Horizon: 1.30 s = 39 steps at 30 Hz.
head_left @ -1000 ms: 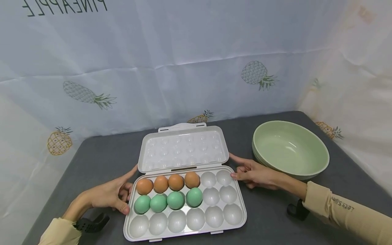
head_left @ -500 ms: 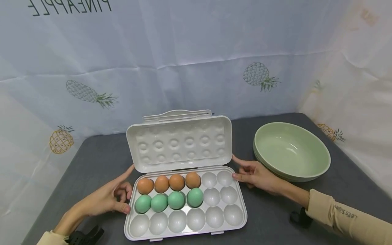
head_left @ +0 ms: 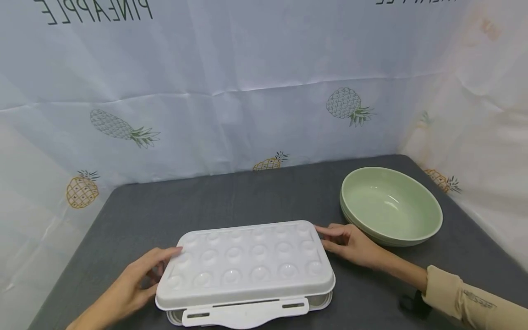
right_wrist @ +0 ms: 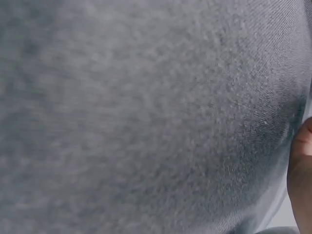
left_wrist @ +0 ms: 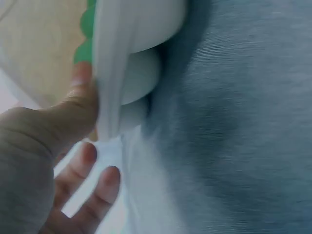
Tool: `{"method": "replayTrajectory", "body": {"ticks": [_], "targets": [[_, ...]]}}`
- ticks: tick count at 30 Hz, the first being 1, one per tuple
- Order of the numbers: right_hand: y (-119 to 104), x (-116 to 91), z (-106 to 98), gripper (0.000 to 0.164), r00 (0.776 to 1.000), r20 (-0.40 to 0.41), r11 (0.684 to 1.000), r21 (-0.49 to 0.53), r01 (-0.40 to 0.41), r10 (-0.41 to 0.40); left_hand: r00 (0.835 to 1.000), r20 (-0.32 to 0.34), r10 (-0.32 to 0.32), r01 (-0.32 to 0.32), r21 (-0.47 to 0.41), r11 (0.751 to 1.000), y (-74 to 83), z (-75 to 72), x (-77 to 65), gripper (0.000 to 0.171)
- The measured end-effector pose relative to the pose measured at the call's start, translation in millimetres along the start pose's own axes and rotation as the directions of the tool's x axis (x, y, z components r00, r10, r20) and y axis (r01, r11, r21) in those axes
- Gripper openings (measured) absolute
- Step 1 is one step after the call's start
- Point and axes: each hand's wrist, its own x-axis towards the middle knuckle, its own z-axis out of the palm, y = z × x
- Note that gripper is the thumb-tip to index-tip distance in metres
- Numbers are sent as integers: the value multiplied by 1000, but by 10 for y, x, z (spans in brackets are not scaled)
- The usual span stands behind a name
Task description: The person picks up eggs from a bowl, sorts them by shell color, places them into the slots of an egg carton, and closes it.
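Note:
A white plastic egg box (head_left: pixel 255 261) lies before me with its lid down over the tray. The lid's front edge sits slightly above the base, and the latch flap (head_left: pixel 246 314) hangs loose. My left hand (head_left: pixel 134 282) touches the box's left side, a fingertip at the lid's edge. In the left wrist view the thumb (left_wrist: pixel 80 97) rests against the tray rim, with green eggs (left_wrist: pixel 87 46) beyond it. My right hand (head_left: pixel 354 246) touches the right side with straight index finger and thumb. In the head view the lid hides the eggs.
A stack of pale green bowls (head_left: pixel 392 206) stands at the right, just behind the right hand. The dark grey tabletop (head_left: pixel 231 197) meets a white curtain (head_left: pixel 214 128) printed with pineapples.
The lid has swung from lying open at the back, up and forward, down over the eggs. My left hand has shifted slightly; the right hand stays at the box's right side.

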Motion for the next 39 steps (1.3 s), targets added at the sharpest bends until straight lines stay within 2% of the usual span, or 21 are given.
{"method": "replayTrajectory", "body": {"ticks": [2,3,5,7,8,10,13,15,18,21,24,27,29,31,34,35,37,39], "targets": [[-36,-30,-5,43,1000,15,1000,-20,-20,20,1000,-10,28,-27,57,998,46,4,-34,43],[-59,-44,-5,43,999,26,999,-15,-40,41,999,-18,40,-39,80,996,60,13,-63,43],[-118,-79,-6,44,994,45,995,-3,-100,100,999,-26,45,-41,132,990,105,25,-136,54],[-193,-124,-2,44,987,46,988,0,-157,157,997,-33,64,-57,172,983,160,48,-217,50],[-229,-153,7,44,987,39,987,-5,-158,158,997,-28,67,-60,185,981,189,57,-260,47],[-289,-215,31,44,995,17,994,-52,-98,99,996,-18,83,-78,200,977,247,72,-331,47],[-362,-312,99,44,998,-13,983,-174,66,-70,995,11,100,-100,228,969,304,80,-424,60],[-394,-368,161,44,985,-7,951,-261,163,-171,992,41,119,-125,254,959,291,76,-464,66],[-438,-431,252,43,975,10,901,-379,211,-224,984,98,148,-171,291,941,241,78,-493,70],[-475,-462,323,40,968,2,841,-494,220,-251,976,98,195,-217,331,918,217,109,-498,62],[-507,-469,368,31,946,-30,783,-569,250,-323,978,72,196,-209,360,909,261,127,-519,63],[-533,-463,406,24,911,-60,743,-603,292,-407,989,58,133,-145,403,904,343,124,-527,70],[-544,-456,440,26,893,-61,736,-592,328,-447,992,49,114,-124,414,902,391,119,-515,73],[-548,-447,482,32,884,-50,734,-580,354,-465,990,34,136,-139,392,910,419,127,-484,69],[-543,-429,546,41,886,-21,742,-556,374,-462,973,-2,231,-220,298,929,432,169,-414,62],[-541,-422,563,42,886,-16,736,-562,376,-464,967,-3,253,-243,266,933,440,185,-392,62],[-539,-407,592,45,881,-12,724,-576,380,-473,964,-11,265,-256,223,941,469,215,-358,63],[-539,-387,616,50,864,-20,709,-581,400,-503,971,-20,238,-228,220,948,518,243,-331,62]]}}
